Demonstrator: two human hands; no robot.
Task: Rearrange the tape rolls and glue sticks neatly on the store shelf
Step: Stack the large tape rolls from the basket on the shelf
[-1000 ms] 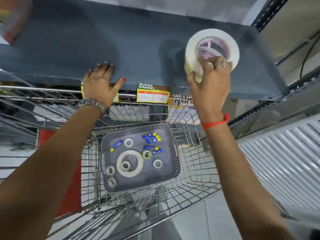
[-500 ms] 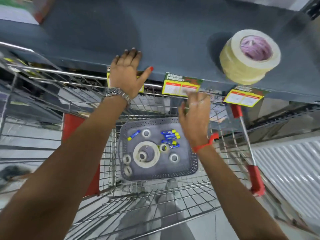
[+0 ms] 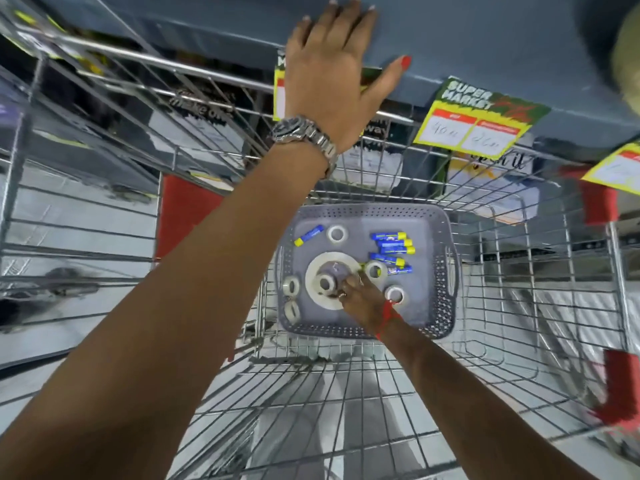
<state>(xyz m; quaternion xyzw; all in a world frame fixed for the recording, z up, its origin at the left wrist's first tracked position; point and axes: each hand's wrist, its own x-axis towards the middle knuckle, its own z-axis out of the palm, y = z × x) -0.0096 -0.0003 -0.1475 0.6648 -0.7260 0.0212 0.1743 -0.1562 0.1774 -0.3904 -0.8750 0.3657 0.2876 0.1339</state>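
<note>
- Shelf (image 3: 485, 46): blue-grey board at the far edge of view, price tags (image 3: 479, 116) hanging along its front lip. A wide tan tape roll (image 3: 628, 64) sits at its far right, cut off by the frame and blurred.
- Left hand (image 3: 332, 74): laid flat on the shelf's front edge, fingers spread, holding nothing; metal watch (image 3: 304, 136) on the wrist.
- Wire cart (image 3: 346, 393): below the shelf, carrying a grey perforated basket (image 3: 446, 271) on its floor.
- Basket contents: one large flat tape roll (image 3: 317, 268) at centre with a small roll (image 3: 325, 283) inside its core; small clear rolls around it, far (image 3: 337, 233), right (image 3: 375, 271), near right (image 3: 394, 294) and two at left (image 3: 291, 287); glue sticks (image 3: 393, 249), blue with yellow caps, clustered at far right, and one lone stick (image 3: 308, 236) at far left.
- Right hand (image 3: 360, 296): down in the basket, fingertips on the near-right rim of the large roll. Whether they have closed on it cannot be told, the hand hiding the contact; red thread (image 3: 388, 317) on the wrist.
- Handling, judged: the large roll looks stiff, light to moderate, smooth-sided; best taken by hooking fingers into the core with the thumb on the outer rim. The small roll inside may drop out on lifting. Glue sticks are light and roll freely; gather several lengthwise.
</note>
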